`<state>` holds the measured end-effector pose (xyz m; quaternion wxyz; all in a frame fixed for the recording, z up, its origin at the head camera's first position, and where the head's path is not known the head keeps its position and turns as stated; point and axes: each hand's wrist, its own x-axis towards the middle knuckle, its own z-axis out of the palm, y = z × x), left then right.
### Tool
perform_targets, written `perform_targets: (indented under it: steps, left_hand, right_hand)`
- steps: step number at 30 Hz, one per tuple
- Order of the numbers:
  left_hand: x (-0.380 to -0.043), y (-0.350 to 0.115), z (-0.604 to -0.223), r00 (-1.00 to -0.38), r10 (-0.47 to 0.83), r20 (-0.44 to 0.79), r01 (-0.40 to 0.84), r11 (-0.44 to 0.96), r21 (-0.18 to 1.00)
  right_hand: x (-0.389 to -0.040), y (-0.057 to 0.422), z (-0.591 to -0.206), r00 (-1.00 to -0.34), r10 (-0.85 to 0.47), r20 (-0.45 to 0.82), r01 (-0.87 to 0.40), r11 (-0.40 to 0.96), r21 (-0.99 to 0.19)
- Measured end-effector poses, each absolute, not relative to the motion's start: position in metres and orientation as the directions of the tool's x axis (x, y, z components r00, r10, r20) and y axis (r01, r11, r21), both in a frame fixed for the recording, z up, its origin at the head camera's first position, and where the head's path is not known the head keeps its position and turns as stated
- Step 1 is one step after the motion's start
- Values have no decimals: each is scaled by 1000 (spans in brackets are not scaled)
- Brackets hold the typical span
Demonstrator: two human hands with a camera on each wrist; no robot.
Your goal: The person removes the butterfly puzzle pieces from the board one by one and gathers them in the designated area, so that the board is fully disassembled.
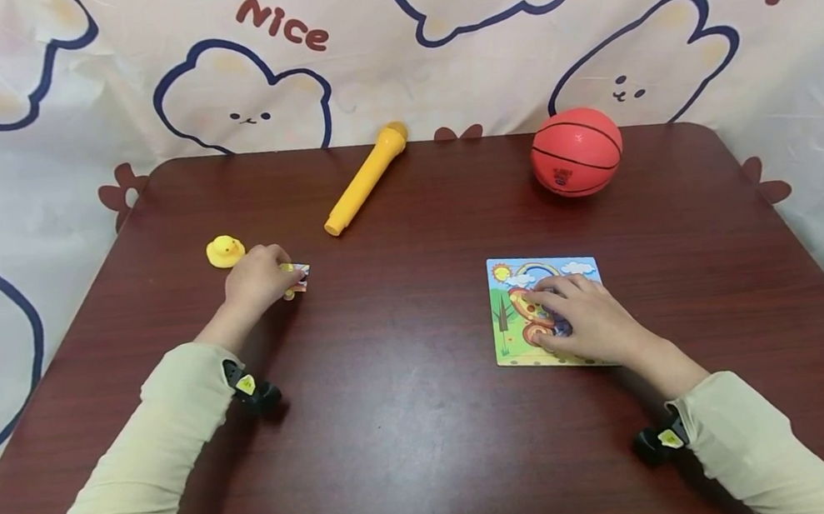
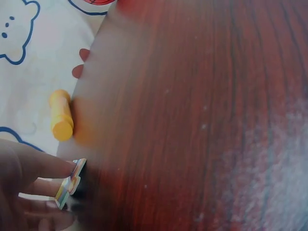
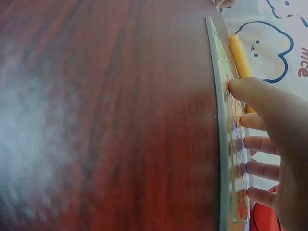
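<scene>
At the left of the table, my left hand [image 1: 259, 277] pinches a small, colourful jigsaw piece [image 1: 298, 279] between thumb and fingers. The left wrist view shows the piece [image 2: 71, 183] tilted on edge at the fingertips. A yellow rubber duck [image 1: 225, 251] sits just behind that hand. My right hand [image 1: 588, 318] lies over a square picture puzzle board [image 1: 506, 347] with a sun, a rainbow and a butterfly on it. Its fingers are spread, and the fingertips touch the board's face in the right wrist view. Part of the picture is hidden under the palm.
A yellow toy microphone [image 1: 364, 180] lies slantwise near the back edge of the dark wooden table [image 1: 416, 441]. Farther right stands a small red basketball [image 1: 577, 152]. A patterned cloth [image 1: 377, 68] hangs behind the table.
</scene>
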<state>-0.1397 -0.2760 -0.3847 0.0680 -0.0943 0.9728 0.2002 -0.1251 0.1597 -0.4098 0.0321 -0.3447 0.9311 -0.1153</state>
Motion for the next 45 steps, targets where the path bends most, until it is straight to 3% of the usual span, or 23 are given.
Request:
perform_targets:
  steps: [9, 18, 24, 30, 45]
  left_hand:
    - [-143, -266, -380, -977, -157, -143, -196, 928, 317]
    - [-150, -242, -363, -989, -85, -120, -120, 939, 321]
    - [-161, -200, -357, -993, 44, -107, -3, 917, 398]
    - [-170, -147, -357, -978, 185, -97, 123, 886, 446]
    - [-178, -32, -369, -919, 343, -196, 217, 852, 477]
  right_hand:
    - [-125, 165, -409, -766, -642, 35, -631, 740, -233]
    - [-124, 175, -404, -784, -616, 72, -604, 731, -317]
    - [-121, 186, -400, -780, -605, 159, -623, 730, -280]
    - [-119, 197, -397, -787, -601, 140, -613, 739, -277]
    - [-114, 208, -398, -813, -573, 103, -578, 774, -258]
